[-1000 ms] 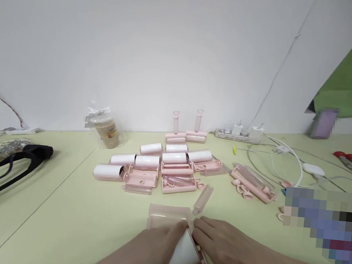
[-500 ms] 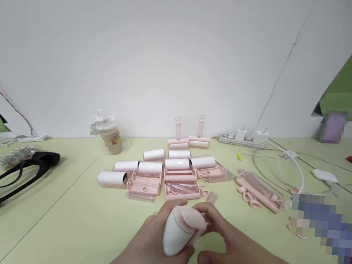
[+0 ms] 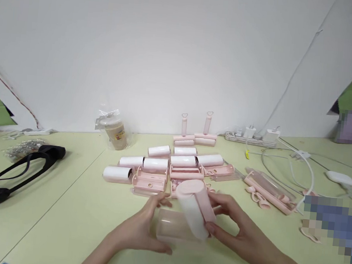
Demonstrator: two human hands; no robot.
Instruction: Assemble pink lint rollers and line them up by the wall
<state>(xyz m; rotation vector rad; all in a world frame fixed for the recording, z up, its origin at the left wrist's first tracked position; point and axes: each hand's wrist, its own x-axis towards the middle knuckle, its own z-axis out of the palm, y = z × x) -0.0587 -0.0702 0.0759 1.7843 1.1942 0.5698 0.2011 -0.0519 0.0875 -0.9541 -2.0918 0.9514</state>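
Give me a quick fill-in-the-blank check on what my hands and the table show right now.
1. The right hand grips a white lint roller with a ____ frame.
2. The translucent cover under the roller is held by the ____ hand.
3. The two upright rollers at the back have ____-shaped handle tops.
4. The cup at the back sits inside a clear plastic ____.

Missing words: pink; left; heart; bag

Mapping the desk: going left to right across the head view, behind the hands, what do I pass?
Black strap → bagged cup → two upright pink rollers → power strip → white device on a cable.
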